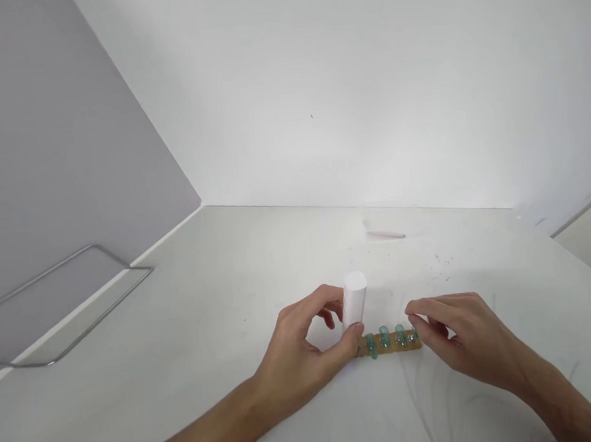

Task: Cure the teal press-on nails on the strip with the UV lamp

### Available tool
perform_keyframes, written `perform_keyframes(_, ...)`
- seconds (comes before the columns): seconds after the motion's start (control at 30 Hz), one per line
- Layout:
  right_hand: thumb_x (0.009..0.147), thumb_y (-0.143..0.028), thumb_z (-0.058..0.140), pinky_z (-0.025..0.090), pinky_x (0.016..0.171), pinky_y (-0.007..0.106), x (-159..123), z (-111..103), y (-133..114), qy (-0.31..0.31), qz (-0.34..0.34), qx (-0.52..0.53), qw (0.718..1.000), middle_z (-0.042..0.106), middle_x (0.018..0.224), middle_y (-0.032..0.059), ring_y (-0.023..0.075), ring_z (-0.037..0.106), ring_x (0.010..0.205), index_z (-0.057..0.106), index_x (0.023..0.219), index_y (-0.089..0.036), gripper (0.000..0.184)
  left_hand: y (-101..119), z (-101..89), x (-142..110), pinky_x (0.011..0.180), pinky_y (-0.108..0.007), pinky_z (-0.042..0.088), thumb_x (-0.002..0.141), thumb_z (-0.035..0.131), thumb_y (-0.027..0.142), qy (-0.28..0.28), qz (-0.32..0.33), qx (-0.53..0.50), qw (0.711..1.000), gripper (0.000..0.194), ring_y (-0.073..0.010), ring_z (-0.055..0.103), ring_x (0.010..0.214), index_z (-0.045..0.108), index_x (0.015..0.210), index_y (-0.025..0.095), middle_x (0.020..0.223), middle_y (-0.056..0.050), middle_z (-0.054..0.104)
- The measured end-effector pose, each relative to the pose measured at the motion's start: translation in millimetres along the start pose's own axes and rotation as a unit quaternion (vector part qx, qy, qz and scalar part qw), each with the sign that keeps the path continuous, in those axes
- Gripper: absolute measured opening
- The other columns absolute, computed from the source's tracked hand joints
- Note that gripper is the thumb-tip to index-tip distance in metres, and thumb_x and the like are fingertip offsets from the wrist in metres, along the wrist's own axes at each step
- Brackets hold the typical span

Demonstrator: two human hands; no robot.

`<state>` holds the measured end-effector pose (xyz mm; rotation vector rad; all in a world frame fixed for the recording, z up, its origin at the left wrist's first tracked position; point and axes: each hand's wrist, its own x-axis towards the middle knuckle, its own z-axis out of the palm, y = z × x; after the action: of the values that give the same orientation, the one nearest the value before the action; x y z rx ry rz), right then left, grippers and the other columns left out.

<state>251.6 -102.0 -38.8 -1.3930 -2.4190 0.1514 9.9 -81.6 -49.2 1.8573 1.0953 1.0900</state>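
A small white cylinder [354, 299], like a bottle or tube, stands upright on the white table [221, 319]. My left hand [303, 354] curls around it, thumb in front and fingers behind. Just right of it lies a short yellowish strip [390, 342] carrying several teal, glassy beads or caps in a row. My right hand [457, 338] pinches the strip's right end with bent fingertips. The left thumb touches the strip's left end.
A thin pinkish stick with a white scrap [383, 232] lies farther back on the table. A bent metal wire frame [74, 294] sits at the left edge against the grey wall. White walls enclose the back.
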Motion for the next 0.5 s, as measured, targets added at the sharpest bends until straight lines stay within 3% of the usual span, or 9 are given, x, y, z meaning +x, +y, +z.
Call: perform_keyframes(0.5,0.095,-0.023,0.04,0.024,0.048,0.023,-1.1,-0.6,-0.8,0.0,0.002,0.004,1.0,0.038,0.052,-0.0056,0.0102,0.028,0.049,0.054,0.073,-0.021,0.026,0.4,-1.1,-0.2,0.045,-0.019,0.043,0.081,0.058,0.017,-0.013,-0.007,-0.008,1.0,0.009,-0.0128,0.062,0.065,0.061,0.086,0.024,0.075,0.003,0.065)
